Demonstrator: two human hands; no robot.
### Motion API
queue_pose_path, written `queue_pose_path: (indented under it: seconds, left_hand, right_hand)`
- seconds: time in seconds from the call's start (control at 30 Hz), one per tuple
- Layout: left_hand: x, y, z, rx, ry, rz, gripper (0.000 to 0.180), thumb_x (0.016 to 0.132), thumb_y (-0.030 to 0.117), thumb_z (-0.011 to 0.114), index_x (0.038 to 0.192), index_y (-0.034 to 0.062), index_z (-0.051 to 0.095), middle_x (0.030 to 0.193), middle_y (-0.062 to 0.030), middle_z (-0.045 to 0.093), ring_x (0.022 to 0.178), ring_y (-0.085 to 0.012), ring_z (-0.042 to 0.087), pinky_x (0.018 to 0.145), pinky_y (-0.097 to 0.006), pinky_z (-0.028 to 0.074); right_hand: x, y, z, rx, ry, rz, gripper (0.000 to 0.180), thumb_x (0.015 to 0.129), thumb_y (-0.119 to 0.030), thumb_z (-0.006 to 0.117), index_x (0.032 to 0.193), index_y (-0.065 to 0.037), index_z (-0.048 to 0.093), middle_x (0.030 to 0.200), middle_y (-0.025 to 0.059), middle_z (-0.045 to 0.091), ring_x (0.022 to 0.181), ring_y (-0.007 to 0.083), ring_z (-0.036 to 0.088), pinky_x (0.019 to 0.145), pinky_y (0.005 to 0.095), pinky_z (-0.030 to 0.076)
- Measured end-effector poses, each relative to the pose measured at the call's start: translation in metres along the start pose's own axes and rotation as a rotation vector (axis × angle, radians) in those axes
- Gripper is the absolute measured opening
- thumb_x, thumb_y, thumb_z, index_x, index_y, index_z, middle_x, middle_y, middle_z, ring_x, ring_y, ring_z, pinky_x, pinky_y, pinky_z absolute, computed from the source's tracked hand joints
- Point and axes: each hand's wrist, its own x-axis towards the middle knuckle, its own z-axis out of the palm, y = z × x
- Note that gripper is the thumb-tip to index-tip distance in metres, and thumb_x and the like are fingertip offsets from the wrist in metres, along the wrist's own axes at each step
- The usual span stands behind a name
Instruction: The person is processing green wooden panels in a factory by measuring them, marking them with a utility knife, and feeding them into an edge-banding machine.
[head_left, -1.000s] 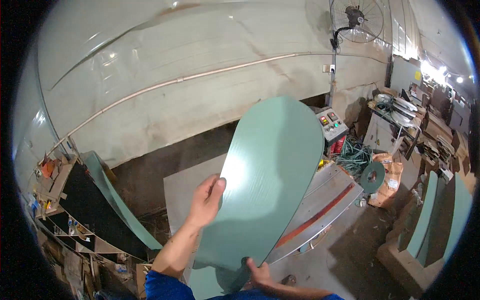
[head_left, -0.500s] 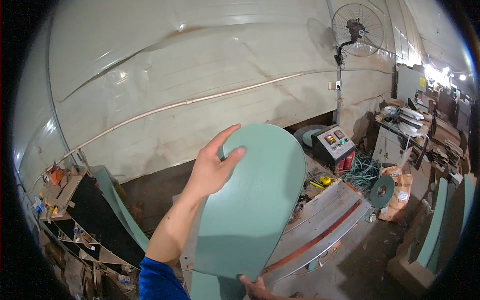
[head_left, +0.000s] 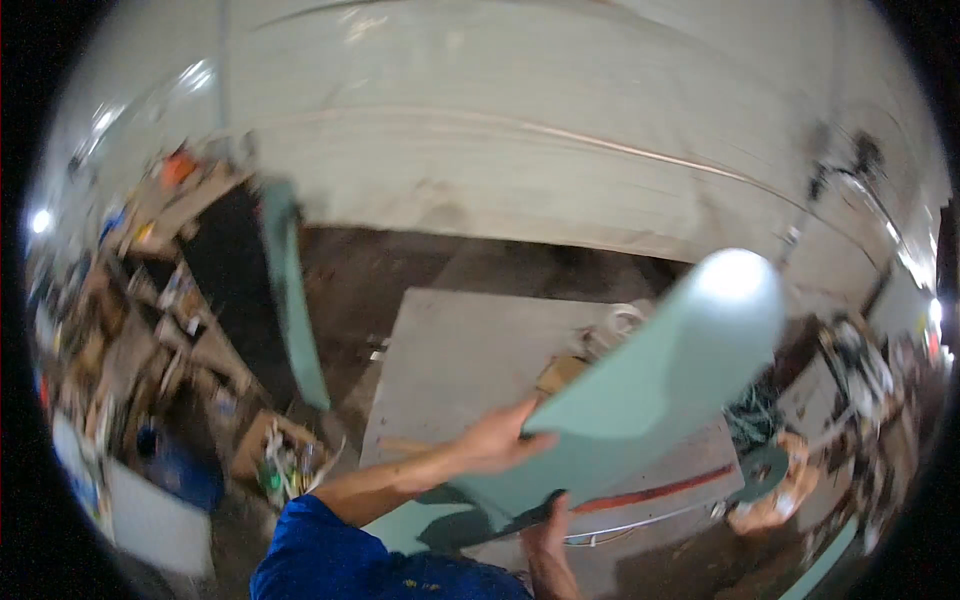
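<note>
A long pale-green panel (head_left: 670,360) with a rounded end is held up in front of me, tilted so that its rounded end points to the far right. My left hand (head_left: 500,440) is closed on its left edge, about halfway along. Near the panel's lower end, my right hand (head_left: 547,535) grips the near edge, thumb up. Another pale-green piece (head_left: 400,525) shows below the panel, beside my left forearm; the join between the two is hidden.
A grey worktable (head_left: 450,350) with a red-brown strip (head_left: 655,490) lies beneath the panel. To the left stand a dark cabinet (head_left: 235,275), a leaning green strip (head_left: 290,300) and a filled cardboard box (head_left: 285,455). A green disc (head_left: 765,470) and paper bag (head_left: 785,495) are at right.
My view has swung left and down. The panel has gone from nearly upright to leaning right, and my left hand has shifted from near its rounded end to lower on its edge.
</note>
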Motion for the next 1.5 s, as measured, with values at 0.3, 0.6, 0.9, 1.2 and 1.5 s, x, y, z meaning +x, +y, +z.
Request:
queue_pose_path:
  seconds: [0.3, 0.6, 0.9, 1.2, 1.5]
  left_hand:
    - [-0.207, -0.097, 0.039, 0.063, 0.136, -0.511, 0.046, 0.082, 0.050, 0.075, 0.103, 0.0101, 0.064, 0.098, -0.0152, 0.067, 0.091, -0.0380, 0.065, 0.077, -0.048, 0.051]
    - [-0.159, -0.048, 0.021, 0.445, 0.276, 0.051, 0.033, 0.092, 0.040, 0.063, 0.092, 0.0098, 0.050, 0.085, -0.0057, 0.057, 0.089, -0.0241, 0.063, 0.083, -0.043, 0.050]
    - [-0.278, -0.082, -0.118, 0.718, 1.205, -0.411, 0.066, 0.083, 0.033, 0.072, 0.139, 0.0054, 0.051, 0.148, -0.0256, 0.040, 0.146, -0.0408, 0.025, 0.118, -0.060, 0.015]
    - [-0.237, -0.147, -0.168, -1.094, 1.333, 0.281, 0.060, 0.101, 0.056, 0.037, 0.130, 0.0041, 0.046, 0.142, -0.0192, 0.047, 0.135, -0.0299, 0.043, 0.114, -0.043, 0.032]
    - [-0.160, -0.112, -0.173, -1.135, 1.141, 0.298, 0.053, 0.092, 0.062, 0.039, 0.084, 0.0101, 0.047, 0.096, -0.0095, 0.051, 0.123, -0.0320, 0.046, 0.105, -0.048, 0.037]
  right_hand:
    - [0.025, -0.122, -0.017, 0.036, 0.254, -0.274, 0.079, 0.090, -0.071, 0.053, 0.150, -0.020, 0.043, 0.153, 0.0056, 0.043, 0.136, 0.0308, 0.043, 0.115, 0.0530, 0.032]
    - [0.029, -0.008, 0.044, 0.088, 0.396, -0.189, 0.060, 0.096, -0.058, 0.048, 0.136, -0.013, 0.052, 0.130, 0.0119, 0.056, 0.122, 0.0310, 0.051, 0.106, 0.0508, 0.039]
    - [0.044, -0.004, 0.041, 0.010, 0.449, -0.176, 0.058, 0.097, -0.056, 0.048, 0.134, -0.012, 0.054, 0.127, 0.0112, 0.057, 0.120, 0.0297, 0.052, 0.104, 0.0494, 0.040]
    - [0.057, -0.009, 0.029, 0.013, 0.538, -0.185, 0.056, 0.098, -0.054, 0.048, 0.133, -0.011, 0.055, 0.124, 0.0106, 0.059, 0.117, 0.0283, 0.054, 0.101, 0.0480, 0.042]
    - [0.057, -0.023, 0.011, 0.042, 0.591, -0.204, 0.054, 0.098, -0.052, 0.049, 0.131, -0.010, 0.057, 0.121, 0.0099, 0.061, 0.115, 0.0269, 0.055, 0.099, 0.0466, 0.043]
